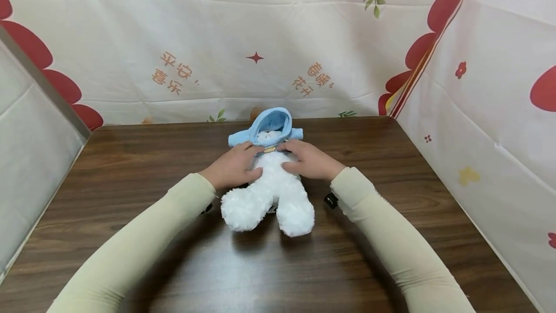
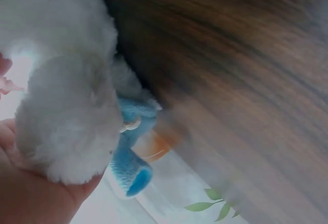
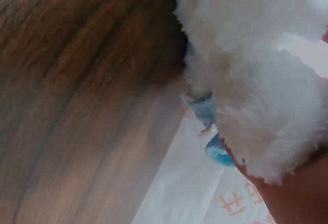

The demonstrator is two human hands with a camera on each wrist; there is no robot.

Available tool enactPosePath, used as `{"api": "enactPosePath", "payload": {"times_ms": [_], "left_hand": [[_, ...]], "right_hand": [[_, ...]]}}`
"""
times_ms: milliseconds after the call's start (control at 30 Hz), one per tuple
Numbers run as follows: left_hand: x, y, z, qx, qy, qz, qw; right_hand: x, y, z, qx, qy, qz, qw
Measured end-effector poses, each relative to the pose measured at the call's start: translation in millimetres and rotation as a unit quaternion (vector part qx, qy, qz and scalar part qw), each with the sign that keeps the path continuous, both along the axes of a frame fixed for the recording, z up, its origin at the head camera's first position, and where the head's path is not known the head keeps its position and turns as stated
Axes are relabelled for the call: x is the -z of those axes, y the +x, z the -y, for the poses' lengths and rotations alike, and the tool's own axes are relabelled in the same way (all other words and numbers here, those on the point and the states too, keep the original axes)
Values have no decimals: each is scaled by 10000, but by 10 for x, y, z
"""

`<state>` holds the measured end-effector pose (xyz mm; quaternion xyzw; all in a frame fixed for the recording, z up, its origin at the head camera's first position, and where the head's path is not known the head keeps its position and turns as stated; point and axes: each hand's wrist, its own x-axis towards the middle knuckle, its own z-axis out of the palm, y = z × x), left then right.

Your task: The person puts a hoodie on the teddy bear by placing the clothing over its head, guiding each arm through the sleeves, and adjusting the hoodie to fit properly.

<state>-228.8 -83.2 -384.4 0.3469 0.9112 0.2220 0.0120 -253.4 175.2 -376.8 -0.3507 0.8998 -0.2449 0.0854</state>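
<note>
A fluffy white plush toy [image 1: 271,170] lies on its back, its feet toward me. Around its head and upper body is a light blue hoodie [image 1: 260,122], the hood up and short sleeves sticking out sideways. My left hand [image 1: 232,165] holds the toy's left-hand side, fingers at the hoodie's hem and thumb on the white belly. Opposite it, my right hand [image 1: 314,161] holds the other side in the same way. White fur [image 2: 66,121] hides most of the left fingers in the left wrist view. In the right wrist view, fur [image 3: 266,106] likewise covers the right fingertips.
The toy lies on a dark wooden table [image 1: 173,153]. A white printed cloth [image 1: 208,62] hangs behind the table's far edge, and another cloth wall [image 1: 491,134] stands along the right. A black device [image 1: 331,201] shows under the right wrist.
</note>
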Motion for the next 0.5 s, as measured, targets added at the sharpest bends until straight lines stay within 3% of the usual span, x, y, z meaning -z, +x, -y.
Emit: {"api": "enactPosePath", "payload": {"times_ms": [233, 367, 500], "left_hand": [[-136, 15, 18, 131, 204, -336, 9991], [-228, 48, -6, 192, 67, 10, 9998], [-293, 90, -42, 397, -478, 428, 9972]], "right_hand": [[-103, 65, -201, 409, -605, -165, 9972], [-120, 108, -333, 891, -812, 5, 9927], [-97, 173, -408, 1162, -701, 631, 9887]]}}
